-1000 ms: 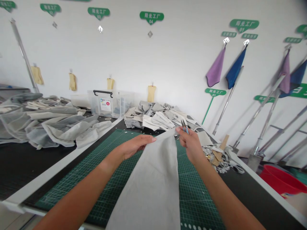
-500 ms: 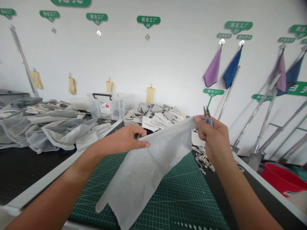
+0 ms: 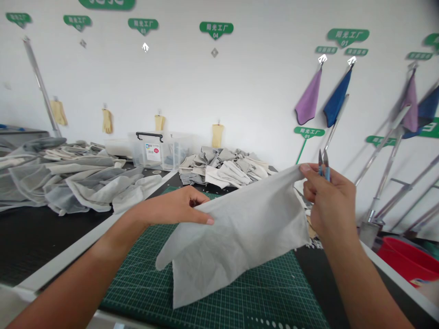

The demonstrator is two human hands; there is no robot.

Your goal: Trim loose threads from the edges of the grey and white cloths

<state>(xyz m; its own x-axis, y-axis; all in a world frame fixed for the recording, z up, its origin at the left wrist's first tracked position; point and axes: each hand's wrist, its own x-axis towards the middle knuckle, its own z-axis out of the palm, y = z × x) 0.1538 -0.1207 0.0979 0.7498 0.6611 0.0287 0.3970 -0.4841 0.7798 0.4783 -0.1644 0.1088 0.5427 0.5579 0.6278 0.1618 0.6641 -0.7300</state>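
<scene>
A light grey fabric piece (image 3: 240, 228) hangs stretched between my hands, its lower part drooping over a green cutting mat (image 3: 274, 288). My left hand (image 3: 181, 205) is closed on its upper edge, thumb in front and the other fingers mostly hidden behind. At the fabric's upper right corner, my right hand (image 3: 331, 196) pinches the edge between thumb and finger. That same hand also keeps a pair of small thread snips (image 3: 324, 167), blades pointing up and slightly apart. A narrow rounded tab sticks out at the fabric's lower left.
Heaped grey fabric pieces (image 3: 85, 178) lie at left, with another pile (image 3: 226, 167) behind the mat. A clear plastic box (image 3: 151, 151) stands between them. Small scraps (image 3: 315, 242) lie beyond the right hand. A red bucket (image 3: 408, 260) and leaning metal poles (image 3: 377, 192) are at right.
My right hand has moved right, carrying the snips and pulling the fabric straighter and wider. The fabric's lower edge has swung up and right. My left hand stays nearly in place.
</scene>
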